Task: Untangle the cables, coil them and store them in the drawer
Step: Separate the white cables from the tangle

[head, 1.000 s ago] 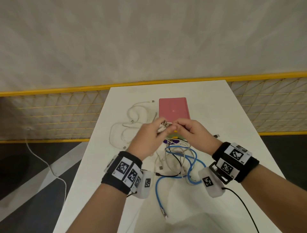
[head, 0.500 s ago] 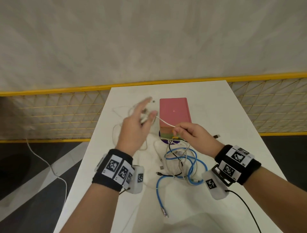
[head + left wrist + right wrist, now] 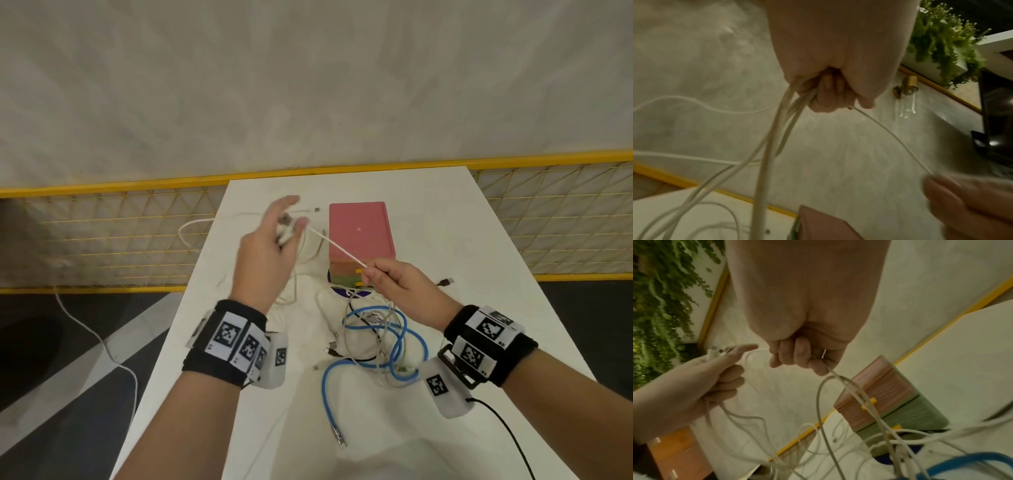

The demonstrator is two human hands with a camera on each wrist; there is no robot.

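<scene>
A white cable (image 3: 337, 247) runs taut between my two hands above the table. My left hand (image 3: 281, 233) is raised at the far left and grips a bundle of white strands (image 3: 777, 129) with a plug end, its index finger straight. My right hand (image 3: 376, 274) pinches the same cable (image 3: 849, 389) in front of the small drawer box (image 3: 358, 229), which has a pink top and orange and green drawers. Below my right hand, a tangle of blue cable (image 3: 397, 342) with black and grey cables lies on the table. More white loops hang from my left hand (image 3: 715, 373).
The white table (image 3: 479, 308) is narrow, with a yellow mesh fence (image 3: 102, 233) behind and beside it. A black USB plug (image 3: 445, 281) lies right of my right hand. A white cord (image 3: 96, 339) trails on the floor at the left.
My left hand has moved up and to the left, away from my right hand, drawing the white cable out between them. My right hand has stayed almost in place.
</scene>
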